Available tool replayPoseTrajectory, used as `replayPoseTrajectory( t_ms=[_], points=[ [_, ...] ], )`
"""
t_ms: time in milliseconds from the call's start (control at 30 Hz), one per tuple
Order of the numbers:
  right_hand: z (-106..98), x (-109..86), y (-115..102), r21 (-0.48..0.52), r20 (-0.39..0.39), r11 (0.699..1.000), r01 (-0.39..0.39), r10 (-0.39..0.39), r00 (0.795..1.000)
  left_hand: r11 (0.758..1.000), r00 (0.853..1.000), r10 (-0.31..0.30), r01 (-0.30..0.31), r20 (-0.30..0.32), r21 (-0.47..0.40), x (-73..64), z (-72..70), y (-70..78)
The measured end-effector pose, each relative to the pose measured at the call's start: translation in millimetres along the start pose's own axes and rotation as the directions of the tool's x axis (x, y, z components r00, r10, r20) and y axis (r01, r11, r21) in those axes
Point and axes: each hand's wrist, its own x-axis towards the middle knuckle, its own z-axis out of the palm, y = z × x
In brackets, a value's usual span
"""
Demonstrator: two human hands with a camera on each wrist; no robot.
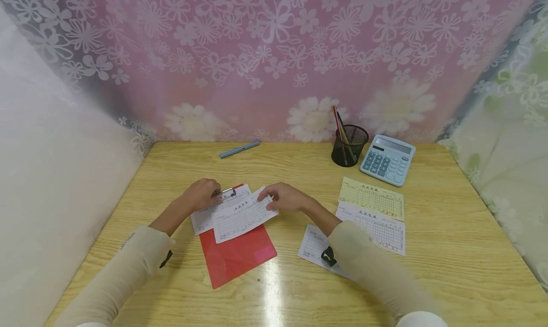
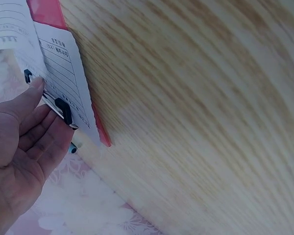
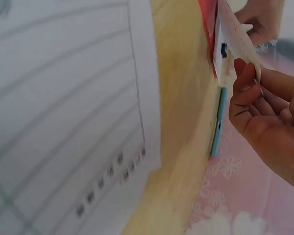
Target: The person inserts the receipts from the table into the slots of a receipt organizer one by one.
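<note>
Wood-grain table (image 1: 454, 251) carries everything. Red clipboard (image 1: 235, 260) lies askew, nearer the table's left edge than its right. On its far half, a lower white form (image 1: 202, 223); upper white form (image 1: 235, 224) slants over that one, overlapping it. Toward the table's right edge: yellow form (image 1: 371, 198), second white form (image 1: 372, 226) overlapping its near edge, third white form (image 1: 314, 241) partly hidden under the right sleeve (image 1: 364, 255). Calculator (image 1: 387, 160) near the far right corner. Right hand (image 1: 284, 197) – thumb and fingers pinching the upper form's right end. Left hand (image 1: 203, 196) – thumb and fingers closed on the clip. Mesh cup (image 1: 342, 154) with pencils beside the calculator. Blue pen (image 1: 239, 149) near the far edge, left part. Clip (image 1: 224, 192) at the clipboard's far end – can't tell whether it's biting paper.
</note>
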Motion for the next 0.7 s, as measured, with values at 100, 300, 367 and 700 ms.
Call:
replayPoseTrajectory(
  t_ms=[100, 300, 367, 700],
  points=[
    [10.0, 8.2, -1.9, -0.058, -0.05, 0.998, -0.021, 0.018, 0.999, 1.0, 1.0, -0.002, 0.002, -0.002, 0.0, -0.8, -0.8, 1.3],
    [22.5, 18.2, -4.1, -0.096, -0.138, 0.994, -0.047, 0.034, 0.99, 1.0, 1.0, -0.001, 0.001, 0.004, -0.006, -0.4, -1.3, 1.9],
    [25.1, 20.0, -5.5, -0.083, -0.119, 0.996, -0.035, 0.025, 0.993, 1.0, 1.0, 0.001, -0.001, 0.006, -0.008, -0.2, -1.2, 1.5],
    [47.0, 32.9, -13.8, -0.062, -0.192, 0.99, -0.13, 0.116, 0.974, 0.997, 0.999, 0.029, -0.03, 0.015, 0.067, -1.1, -2.0, 6.0]
  ],
)
